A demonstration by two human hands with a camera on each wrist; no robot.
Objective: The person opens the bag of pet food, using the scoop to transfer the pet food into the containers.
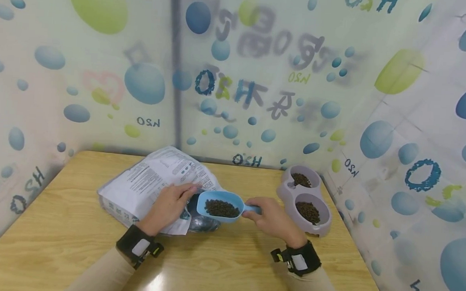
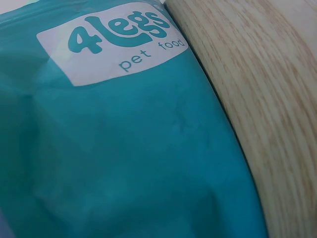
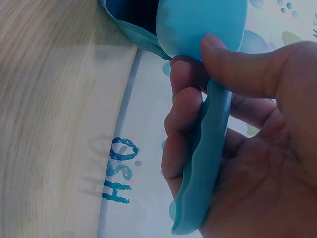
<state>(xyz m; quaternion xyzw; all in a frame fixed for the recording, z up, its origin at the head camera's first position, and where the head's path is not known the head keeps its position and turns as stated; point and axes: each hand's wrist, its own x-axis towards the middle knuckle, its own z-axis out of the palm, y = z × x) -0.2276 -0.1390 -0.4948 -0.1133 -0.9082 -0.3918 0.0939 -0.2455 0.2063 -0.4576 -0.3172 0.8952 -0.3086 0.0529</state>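
A white pet food bag [image 1: 144, 184] lies on the table, its dark opening facing right. My left hand [image 1: 168, 207] grips the edge of that opening; its fingers do not show in the left wrist view, where the bag's teal side [image 2: 124, 144] fills most of the picture. With my right hand [image 1: 271, 219] I hold a light blue scoop [image 1: 223, 195] by its handle, the thumb pressed along the top near the neck. Brown kibble [image 1: 222, 209] lies in the scoop, which is held level just at the bag's mouth.
To the right stands a pale purple double pet bowl [image 1: 294, 191], with kibble in both compartments. Beneath everything is a wooden table [image 1: 209, 268]. Patterned walls [image 1: 151, 47] enclose its back and sides.
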